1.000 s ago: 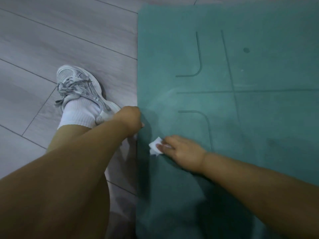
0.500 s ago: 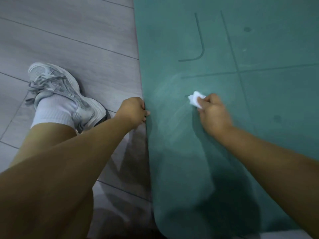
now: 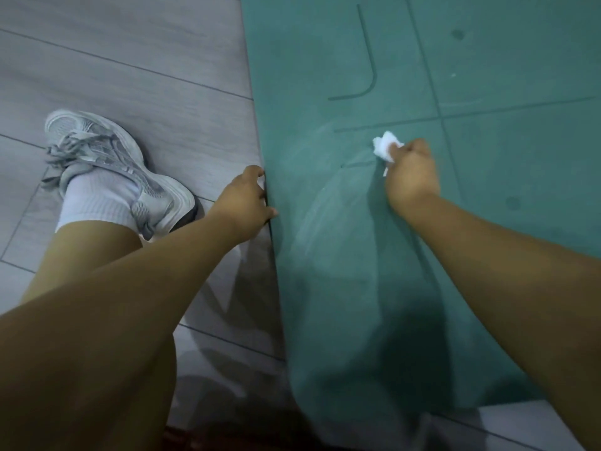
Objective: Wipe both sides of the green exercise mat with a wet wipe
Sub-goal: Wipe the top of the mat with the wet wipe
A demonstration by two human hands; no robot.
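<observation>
The green exercise mat (image 3: 487, 76) lies flat on the floor and fills the right half of the view, with dark guide lines printed on it. My right hand (image 3: 411, 172) holds a crumpled white wet wipe (image 3: 383, 147) and presses it on the mat just below a horizontal line. Faint damp streaks show on the mat to the left of the wipe. My left hand (image 3: 245, 201) grips the mat's left edge, fingers curled around it.
Grey plank floor (image 3: 130, 70) lies to the left of the mat. My left foot in a grey sneaker (image 3: 107, 157) and white sock rests on it, close to my left hand. The mat's near end (image 3: 455, 408) shows at the bottom.
My right hand has swept the wipe from the mat's left edge up and to the right, toward the printed lines. My left hand has kept its hold on the edge.
</observation>
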